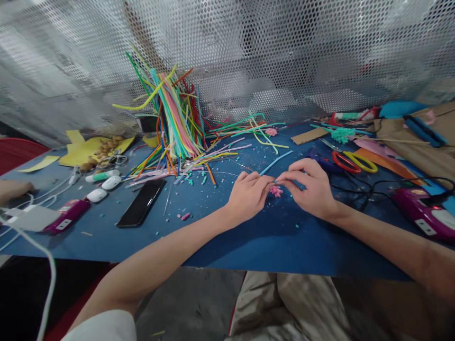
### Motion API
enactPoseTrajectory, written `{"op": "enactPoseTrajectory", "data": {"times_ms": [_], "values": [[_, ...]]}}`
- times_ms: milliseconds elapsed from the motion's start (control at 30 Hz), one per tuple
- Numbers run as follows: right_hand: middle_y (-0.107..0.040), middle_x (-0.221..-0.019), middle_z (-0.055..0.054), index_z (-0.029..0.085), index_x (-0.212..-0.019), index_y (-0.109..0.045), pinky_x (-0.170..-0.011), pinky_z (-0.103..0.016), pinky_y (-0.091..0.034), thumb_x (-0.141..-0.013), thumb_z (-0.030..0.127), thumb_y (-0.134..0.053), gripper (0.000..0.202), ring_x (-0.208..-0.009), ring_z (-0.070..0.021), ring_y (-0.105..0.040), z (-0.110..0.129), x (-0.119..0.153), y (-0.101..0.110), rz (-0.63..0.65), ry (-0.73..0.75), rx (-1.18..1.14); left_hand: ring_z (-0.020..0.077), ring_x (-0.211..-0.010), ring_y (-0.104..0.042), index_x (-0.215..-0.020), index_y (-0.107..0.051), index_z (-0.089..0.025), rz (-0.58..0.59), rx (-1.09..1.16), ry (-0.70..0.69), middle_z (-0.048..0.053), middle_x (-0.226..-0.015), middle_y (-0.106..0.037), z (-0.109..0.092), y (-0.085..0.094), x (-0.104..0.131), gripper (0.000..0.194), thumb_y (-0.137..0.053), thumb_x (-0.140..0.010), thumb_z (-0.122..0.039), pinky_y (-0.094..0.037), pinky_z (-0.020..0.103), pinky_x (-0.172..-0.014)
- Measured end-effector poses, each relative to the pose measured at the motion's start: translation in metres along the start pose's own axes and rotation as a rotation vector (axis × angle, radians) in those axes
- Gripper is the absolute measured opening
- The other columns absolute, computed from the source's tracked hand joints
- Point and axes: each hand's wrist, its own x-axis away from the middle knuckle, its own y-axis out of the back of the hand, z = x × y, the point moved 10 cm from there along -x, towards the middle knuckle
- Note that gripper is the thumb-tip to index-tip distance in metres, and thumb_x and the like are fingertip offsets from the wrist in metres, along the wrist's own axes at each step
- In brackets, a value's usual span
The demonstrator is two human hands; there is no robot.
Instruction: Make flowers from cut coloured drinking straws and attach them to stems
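Note:
My left hand [249,195] and my right hand [310,188] meet fingertip to fingertip above the blue tabletop. Both are closed in a pinch, with a tiny bit of blue between the tips. A light blue pipe cleaner [276,162] sticks out up and to the right from behind my left fingers. Its lower end is hidden by that hand. Just below the fingertips is a small pink knobbly cluster [276,191]; I cannot tell if it touches either hand. Cut bits of blue and pink [185,216] are scattered left of my hands.
A tall bundle of coloured pipe cleaners [177,118] stands at the back. A black phone [141,203] lies left. Red-handled [345,162] and yellow-handled scissors [360,161] and a purple device [424,215] are right. Another person's hand [14,190] shows far left, near white cables.

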Motion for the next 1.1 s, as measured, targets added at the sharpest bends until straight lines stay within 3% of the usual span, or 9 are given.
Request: {"op": "enactPoseTrajectory", "data": {"times_ms": [100, 267, 633, 933, 1100], "values": [[-0.064, -0.085, -0.003, 0.025, -0.089, -0.073, -0.074, -0.038, -0.045, -0.087, 0.024, -0.073, 0.002, -0.078, -0.0175, -0.06, -0.001, -0.001, 0.001, 0.01, 0.01, 0.033, 0.0147, -0.077, -0.059, -0.105, -0.06, -0.02, -0.011, -0.016, -0.01, 0.0, -0.078, -0.067, 0.0, 0.002, -0.001, 0.021, -0.041, -0.104, -0.027, -0.032, 0.032, -0.071], [-0.062, -0.09, -0.004, 0.024, -0.097, -0.073, -0.076, -0.038, -0.047, -0.085, 0.032, -0.075, 0.015, -0.085, -0.0195, -0.061, -0.019, 0.0, 0.003, -0.001, -0.093, -0.021, 0.0146, -0.079, -0.061, -0.106, -0.062, -0.02, -0.045, -0.064, -0.008, 0.001, -0.08, -0.07, 0.005, 0.005, -0.002, 0.02, -0.043, -0.104, -0.027, -0.032, 0.032, -0.072], [-0.066, -0.086, -0.002, 0.027, -0.092, -0.075, -0.073, -0.035, -0.044, -0.087, 0.031, -0.073, 0.007, -0.079, -0.0165, -0.063, -0.016, 0.0, -0.002, 0.052, -0.016, 0.025, 0.0141, -0.081, -0.062, -0.107, -0.065, -0.021, -0.012, -0.128, -0.072, 0.001, -0.093, -0.076, 0.004, -0.001, -0.004, 0.023, -0.044, -0.104, -0.03, -0.033, 0.033, -0.073], [-0.066, -0.085, -0.002, 0.024, -0.085, -0.07, -0.073, -0.036, -0.04, -0.086, 0.031, -0.072, 0.007, -0.078, -0.0172, -0.061, -0.014, -0.001, 0.002, 0.083, 0.041, 0.084, 0.0113, -0.077, -0.065, -0.113, -0.07, -0.029, -0.131, -0.131, -0.175, -0.002, -0.1, -0.078, 0.009, 0.02, -0.002, 0.02, -0.058, -0.099, -0.035, -0.037, 0.029, -0.067], [-0.065, -0.085, -0.002, 0.023, -0.086, -0.068, -0.073, -0.037, -0.04, -0.086, 0.029, -0.07, 0.006, -0.079, -0.0179, -0.061, -0.017, -0.002, 0.007, 0.098, 0.038, 0.067, 0.0118, -0.077, -0.067, -0.111, -0.072, -0.028, -0.123, -0.066, -0.124, 0.0, -0.098, -0.078, 0.018, 0.021, -0.001, 0.022, -0.057, -0.099, -0.037, -0.044, 0.029, -0.07]]}}
